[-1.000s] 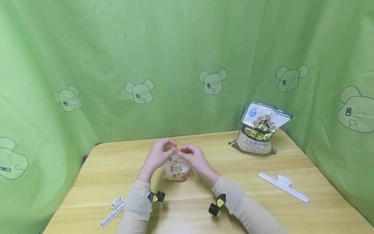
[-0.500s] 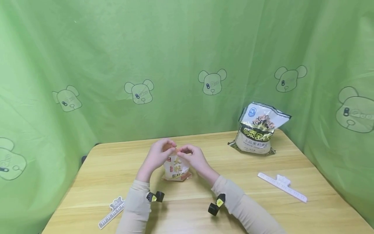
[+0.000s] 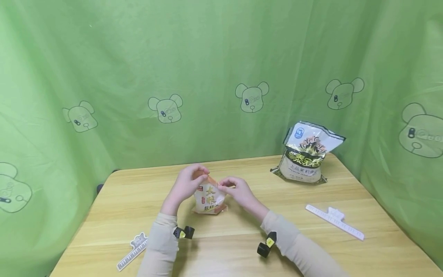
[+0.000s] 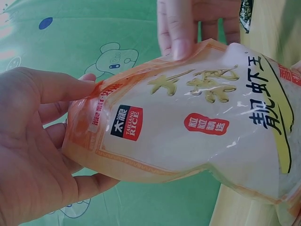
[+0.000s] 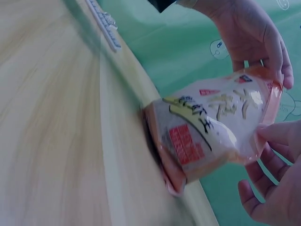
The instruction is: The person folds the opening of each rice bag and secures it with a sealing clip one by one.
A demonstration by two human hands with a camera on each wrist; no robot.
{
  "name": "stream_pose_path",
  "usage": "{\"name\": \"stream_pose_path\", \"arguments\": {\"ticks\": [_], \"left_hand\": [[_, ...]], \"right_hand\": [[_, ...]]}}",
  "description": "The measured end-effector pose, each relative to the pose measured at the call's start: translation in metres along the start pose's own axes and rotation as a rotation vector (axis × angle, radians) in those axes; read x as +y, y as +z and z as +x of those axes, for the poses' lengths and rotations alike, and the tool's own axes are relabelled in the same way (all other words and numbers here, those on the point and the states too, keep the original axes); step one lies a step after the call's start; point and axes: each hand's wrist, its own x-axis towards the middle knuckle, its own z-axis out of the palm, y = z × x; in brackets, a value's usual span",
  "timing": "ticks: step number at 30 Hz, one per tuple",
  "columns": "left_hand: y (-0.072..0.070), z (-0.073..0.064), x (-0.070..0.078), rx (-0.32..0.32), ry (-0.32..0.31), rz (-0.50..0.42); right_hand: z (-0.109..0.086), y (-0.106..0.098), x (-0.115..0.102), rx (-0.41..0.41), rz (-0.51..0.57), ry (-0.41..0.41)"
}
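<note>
A small white and orange rice bag (image 3: 209,201) stands on the wooden table, its orange top edge running between my two hands. My left hand (image 3: 186,185) pinches the top edge at its left end, thumb in front and fingers behind, as the left wrist view shows. At the other end of that edge, my right hand (image 3: 240,192) pinches the bag between thumb and fingers. In the right wrist view the bag's front (image 5: 221,113) faces the camera, and the right hand's lower fingers are spread loosely below the pinch.
A larger rice bag (image 3: 302,159) stands at the back right of the table (image 3: 256,169). One long white sealing clip (image 3: 335,221) lies to the right, and another clip (image 3: 133,252) lies left, beside the left sleeve. Green curtain (image 3: 207,138) closes off the back and sides.
My right hand has shifted right and slightly down along the bag's top edge, uncovering an orange strip between the hands. The left hand and both clips stay where they were.
</note>
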Motion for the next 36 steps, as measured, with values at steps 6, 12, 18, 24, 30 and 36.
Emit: {"name": "stream_pose_path", "arguments": {"ticks": [6, 12, 18, 24, 30, 36], "left_hand": [[0.0, -0.001, -0.001, -0.011, 0.001, -0.006], [0.001, -0.001, -0.002, -0.014, -0.006, -0.023], [0.002, -0.001, -0.003, -0.016, -0.01, -0.029], [0.001, 0.0, -0.002, -0.014, -0.016, -0.026], [0.001, 0.001, -0.002, -0.015, -0.021, -0.037], [0.001, 0.001, -0.003, -0.016, -0.023, -0.039]], "right_hand": [[-0.001, -0.008, 0.011, -0.028, -0.065, -0.007], [-0.001, -0.014, 0.021, -0.055, -0.095, 0.003], [0.0, -0.017, 0.024, -0.068, -0.123, 0.014], [-0.003, -0.019, 0.023, -0.074, -0.142, 0.007], [-0.011, -0.032, 0.021, -0.098, -0.154, -0.035], [-0.021, -0.052, 0.024, -0.106, -0.19, -0.046]]}}
